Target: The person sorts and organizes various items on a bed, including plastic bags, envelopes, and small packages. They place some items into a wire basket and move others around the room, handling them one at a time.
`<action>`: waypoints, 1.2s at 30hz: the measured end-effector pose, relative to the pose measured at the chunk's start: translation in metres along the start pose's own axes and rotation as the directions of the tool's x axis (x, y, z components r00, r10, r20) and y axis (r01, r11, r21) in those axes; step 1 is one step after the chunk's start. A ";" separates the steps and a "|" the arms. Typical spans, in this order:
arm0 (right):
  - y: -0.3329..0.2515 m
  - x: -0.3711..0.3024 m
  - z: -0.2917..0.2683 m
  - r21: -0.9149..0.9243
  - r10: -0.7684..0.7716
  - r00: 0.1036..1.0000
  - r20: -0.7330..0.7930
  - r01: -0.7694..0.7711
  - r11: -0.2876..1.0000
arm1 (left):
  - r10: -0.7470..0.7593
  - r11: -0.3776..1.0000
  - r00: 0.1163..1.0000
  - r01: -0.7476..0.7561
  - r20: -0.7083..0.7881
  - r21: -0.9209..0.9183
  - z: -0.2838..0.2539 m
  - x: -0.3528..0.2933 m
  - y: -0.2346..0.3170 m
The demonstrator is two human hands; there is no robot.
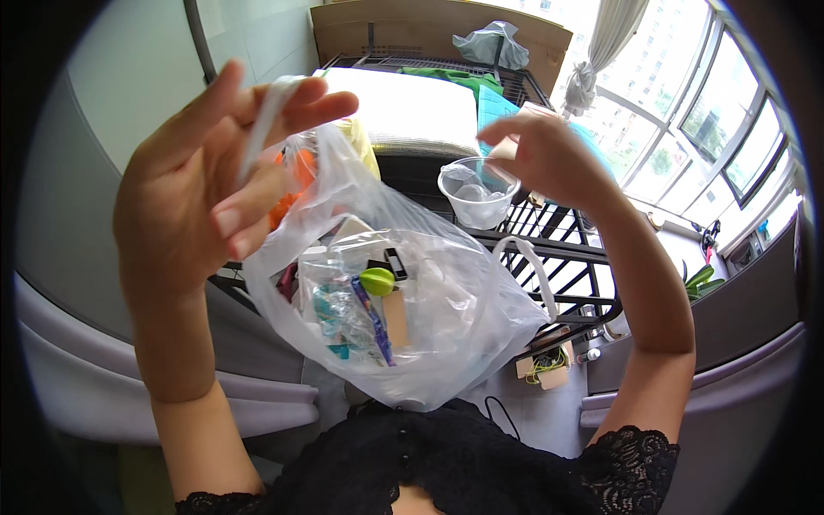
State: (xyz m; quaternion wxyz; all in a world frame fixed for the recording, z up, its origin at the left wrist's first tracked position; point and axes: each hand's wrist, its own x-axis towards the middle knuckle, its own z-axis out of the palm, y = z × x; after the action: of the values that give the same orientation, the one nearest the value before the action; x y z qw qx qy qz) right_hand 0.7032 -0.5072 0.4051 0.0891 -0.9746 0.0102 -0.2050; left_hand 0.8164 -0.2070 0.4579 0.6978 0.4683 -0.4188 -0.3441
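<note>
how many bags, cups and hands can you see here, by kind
plastic bags: 2, the clear one held up by the left hand, a grey one on the far rack
clear cups: 1
hands: 2, left hand, right hand
total: 5

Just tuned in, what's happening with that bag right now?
A person holds up a clear plastic bag by one handle, pinched in the left hand. The bag hangs full of small items, among them a green round piece and wrappers. Its other handle dangles loose on the right. The right hand is raised apart from the bag, near a clear plastic cup on a black metal rack.
</note>
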 end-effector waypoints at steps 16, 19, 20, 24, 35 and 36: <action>-0.060 -0.053 -0.041 0.251 -0.211 0.955 -0.207 0.260 0.932 | 0.055 0.998 0.986 -0.055 -0.158 0.003 -0.001 0.013 -0.019; -0.082 -0.063 -0.015 0.399 -0.331 0.929 -0.164 0.369 0.839 | 0.015 1.000 0.994 -0.018 -0.112 -0.023 0.002 0.020 -0.013; -0.089 -0.062 -0.007 0.434 -0.346 0.929 -0.136 0.369 0.822 | 0.009 1.000 0.994 -0.010 -0.109 -0.011 0.000 0.022 -0.011; -0.098 -0.054 0.042 0.238 -0.521 0.853 0.026 0.501 0.832 | -0.049 0.999 0.998 0.049 -0.044 -0.008 -0.005 0.025 -0.002; -0.137 0.015 0.144 0.300 -0.685 0.728 -0.024 0.659 0.690 | -0.051 0.986 0.993 0.066 -0.106 0.151 0.038 0.040 -0.035; -0.132 0.003 0.125 0.192 -0.639 0.769 0.020 0.624 0.757 | -0.028 0.993 0.990 0.043 -0.136 0.112 0.024 0.040 -0.032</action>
State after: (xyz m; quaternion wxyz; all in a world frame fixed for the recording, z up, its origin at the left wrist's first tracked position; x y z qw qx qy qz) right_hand 0.7539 -0.3563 0.3169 0.1001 -0.9169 -0.3409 -0.1818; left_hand 0.8086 -0.2609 0.4437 0.6902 0.5372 -0.3814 -0.2994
